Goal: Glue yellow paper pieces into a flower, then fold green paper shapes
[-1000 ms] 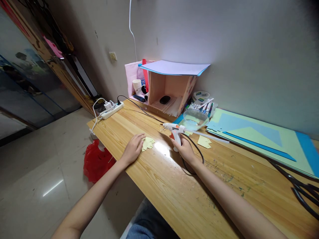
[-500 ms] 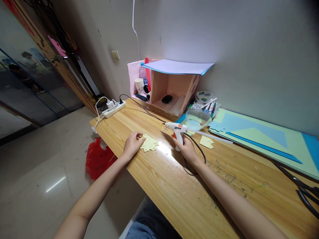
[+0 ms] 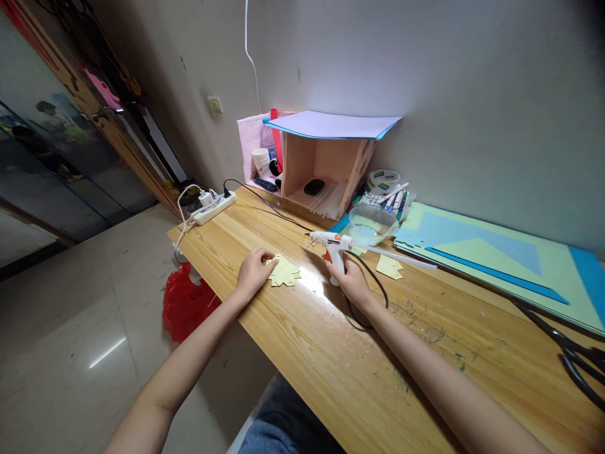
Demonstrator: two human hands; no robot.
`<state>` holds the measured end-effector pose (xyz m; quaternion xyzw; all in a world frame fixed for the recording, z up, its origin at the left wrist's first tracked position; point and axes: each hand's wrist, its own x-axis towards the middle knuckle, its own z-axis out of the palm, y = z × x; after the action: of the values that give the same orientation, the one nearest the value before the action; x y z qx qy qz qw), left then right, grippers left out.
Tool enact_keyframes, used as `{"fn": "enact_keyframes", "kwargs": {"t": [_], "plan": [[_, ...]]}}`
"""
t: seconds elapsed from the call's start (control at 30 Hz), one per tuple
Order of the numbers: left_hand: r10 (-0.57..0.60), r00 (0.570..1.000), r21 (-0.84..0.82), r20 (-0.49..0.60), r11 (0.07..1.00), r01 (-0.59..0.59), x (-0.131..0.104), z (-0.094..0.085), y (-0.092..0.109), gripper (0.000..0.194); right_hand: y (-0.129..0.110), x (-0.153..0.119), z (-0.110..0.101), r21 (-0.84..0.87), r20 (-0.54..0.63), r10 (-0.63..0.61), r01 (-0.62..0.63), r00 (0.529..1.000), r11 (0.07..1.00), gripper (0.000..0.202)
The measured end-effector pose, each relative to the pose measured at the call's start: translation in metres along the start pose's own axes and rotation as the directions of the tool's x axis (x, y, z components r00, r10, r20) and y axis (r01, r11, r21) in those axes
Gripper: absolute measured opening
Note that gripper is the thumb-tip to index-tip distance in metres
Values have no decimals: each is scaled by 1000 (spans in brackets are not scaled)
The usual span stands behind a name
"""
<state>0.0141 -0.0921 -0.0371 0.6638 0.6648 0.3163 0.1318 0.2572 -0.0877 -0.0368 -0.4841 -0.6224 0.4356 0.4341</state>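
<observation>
Paper cutouts (image 3: 284, 273), thin and floppy on the wooden table (image 3: 331, 353), we pin flat under left hand (image 3: 253, 271) fingertips, while our right hand (image 3: 348, 282) stays wrapped round the light, rigid glue gun (image 3: 332, 247) grip.

I see soft, even light with a bright glare patch on the table (image 3: 425, 353) between my hands (edges bend, corners darken).

**Wooden table against the wall**

The table (image 3: 293, 321) carries a power strip (image 3: 212, 209) at its far left corner, yellow cutouts (image 3: 284, 273) near the front edge, a glue gun (image 3: 331, 244), a clear bowl (image 3: 372, 224), markers (image 3: 390, 199), an open wooden box (image 3: 321, 173), coloured paper sheets (image 3: 496, 258) and scissors (image 3: 574, 362).
</observation>
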Motion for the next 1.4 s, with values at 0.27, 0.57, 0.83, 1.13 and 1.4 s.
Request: {"fn": "enact_keyframes", "kwargs": {"t": [0.27, 0.57, 0.83, 1.13, 1.4], "plan": [[-8, 1000, -6, 7, 1000, 8, 4, 2, 0, 20, -1, 0, 0, -33, -17, -14, 14, 1000, 999, 28], [79, 997, -20, -26, 997, -79, 12, 9, 2, 14, -2, -1, 1, -36, -42, 7, -8, 999, 999, 35], [202, 978, 148, 41, 967, -206, -13, -6, 26, 20, -2, -2, 1, -10, -8, 19, -19, 1000, 1000, 36], [228, 968, 107, 108, 965, -239, -32, -10, 33, 17, -6, -3, 2, 2, 34, 29, -29, 999, 1000, 32], [198, 979, -12, 48, 980, -198, -34, -7, 28, 17, -32, -4, -1, 8, 237, 128, -134, 963, 991, 30]]}}
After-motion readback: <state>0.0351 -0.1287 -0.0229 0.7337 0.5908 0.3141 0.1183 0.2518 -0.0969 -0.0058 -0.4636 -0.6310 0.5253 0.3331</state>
